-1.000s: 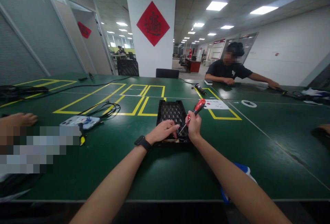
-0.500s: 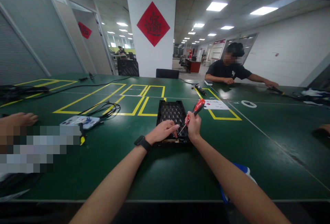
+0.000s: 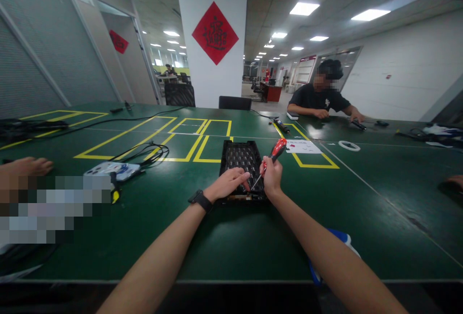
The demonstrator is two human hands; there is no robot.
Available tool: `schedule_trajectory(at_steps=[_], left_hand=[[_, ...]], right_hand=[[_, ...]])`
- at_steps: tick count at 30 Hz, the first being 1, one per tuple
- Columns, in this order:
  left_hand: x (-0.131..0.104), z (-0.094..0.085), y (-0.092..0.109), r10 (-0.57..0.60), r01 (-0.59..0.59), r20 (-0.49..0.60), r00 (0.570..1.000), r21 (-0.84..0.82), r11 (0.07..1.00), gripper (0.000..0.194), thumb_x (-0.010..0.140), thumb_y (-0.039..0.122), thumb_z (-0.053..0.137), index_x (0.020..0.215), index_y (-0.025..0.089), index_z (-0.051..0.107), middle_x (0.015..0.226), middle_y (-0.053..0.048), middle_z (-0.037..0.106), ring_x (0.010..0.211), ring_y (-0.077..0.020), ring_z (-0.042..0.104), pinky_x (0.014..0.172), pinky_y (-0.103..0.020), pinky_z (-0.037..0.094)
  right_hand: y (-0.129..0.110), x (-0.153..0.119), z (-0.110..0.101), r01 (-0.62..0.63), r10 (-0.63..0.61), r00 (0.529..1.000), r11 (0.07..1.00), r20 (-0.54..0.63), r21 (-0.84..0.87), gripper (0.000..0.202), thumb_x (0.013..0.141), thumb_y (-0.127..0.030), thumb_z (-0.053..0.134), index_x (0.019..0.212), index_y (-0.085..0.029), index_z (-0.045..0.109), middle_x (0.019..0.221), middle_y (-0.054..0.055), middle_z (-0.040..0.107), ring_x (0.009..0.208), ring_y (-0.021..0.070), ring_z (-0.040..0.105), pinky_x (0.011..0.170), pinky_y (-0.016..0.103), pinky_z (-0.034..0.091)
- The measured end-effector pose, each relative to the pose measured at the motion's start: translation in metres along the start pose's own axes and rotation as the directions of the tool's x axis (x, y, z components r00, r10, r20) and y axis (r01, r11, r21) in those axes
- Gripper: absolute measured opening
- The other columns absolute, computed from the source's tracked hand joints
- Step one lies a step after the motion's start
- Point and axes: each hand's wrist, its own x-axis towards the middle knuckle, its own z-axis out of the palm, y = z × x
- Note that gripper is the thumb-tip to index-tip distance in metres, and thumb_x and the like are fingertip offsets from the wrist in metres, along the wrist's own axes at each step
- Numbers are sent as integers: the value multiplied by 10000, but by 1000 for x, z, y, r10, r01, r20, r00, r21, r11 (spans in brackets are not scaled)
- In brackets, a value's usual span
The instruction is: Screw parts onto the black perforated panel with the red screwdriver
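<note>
With the black case (image 3: 238,155) set at twelve o'clock on the worktop (image 3: 238,241), the screwdriver (image 3: 278,150), clamped in the right hand (image 3: 272,176), is already aimed toward its five o'clock, work seemingly unfinished; the left hand's (image 3: 230,183) grip cannot be told.

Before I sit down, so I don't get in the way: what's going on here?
One person's right hand holds a red-and-black screwdriver, angled down to the near end of a black case on the green table. The left hand lies over the case, close to the screwdriver. What the screwdriver meets is too small to tell. Across the table, a co-worker has a hand at a dark object.
</note>
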Motion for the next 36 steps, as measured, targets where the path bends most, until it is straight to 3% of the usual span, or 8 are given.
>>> schedule_trajectory(at_steps=[16, 19, 23, 28, 32, 36], left_hand=[[1, 3, -1, 32, -37, 58, 998, 80, 996, 588, 896, 449, 228, 706, 168, 708, 751, -22, 487, 734, -118, 461, 742, -221, 344], [1, 2, -2, 45, -47, 28, 999, 97, 994, 559, 901, 425, 235, 723, 167, 698, 763, -26, 521, 738, -117, 478, 752, -227, 353], [3, 4, 1, 86, -75, -41, 995, 222, 972, 366, 849, 417, 416, 754, 166, 664, 751, -31, 576, 748, -131, 498, 745, -240, 358], [3, 14, 6, 43, -10, -111, 993, 278, 961, 263, 744, 435, 579, 771, 181, 642, 710, -12, 611, 695, -132, 507, 667, -234, 357], [2, 22, 4, -25, 62, -140, 990, 262, 963, 242, 749, 394, 583, 738, 161, 643, 680, -21, 612, 653, -126, 516, 613, -221, 358], [4, 23, 1, 19, 5, -113, 993, 203, 979, 188, 804, 292, 523, 791, 152, 648, 747, -38, 638, 714, -131, 546, 668, -220, 382]], right_hand=[[0, 0, -1, 6, -6, 1000, 1000, -5, 10, 245, 760, -367, 499, 629, -171, 432, 418, -75, 389, 363, 50, 316, 372, 191, 244], [-1, 0, -2, 17, -17, 1000, 1000, -18, 17, 251, 765, -369, 494, 625, -172, 423, 420, -75, 386, 367, 52, 321, 373, 191, 243], [-4, -1, -2, 32, -31, 999, 999, -29, 18, 247, 772, -370, 486, 636, -173, 426, 421, -78, 379, 367, 52, 318, 377, 192, 245], [-9, -2, 0, 66, -66, 998, 998, -4, 15, 254, 781, -377, 485, 642, -171, 429, 429, -78, 377, 375, 51, 314, 388, 189, 253], [-14, -5, 3, 89, -89, 995, 996, 33, 1, 258, 790, -387, 478, 655, -170, 441, 438, -78, 386, 380, 48, 324, 400, 184, 267], [-21, -11, 5, 79, -78, 989, 997, 129, -5, 265, 813, -408, 433, 743, -163, 505, 435, -73, 408, 370, 51, 332, 382, 177, 254]])
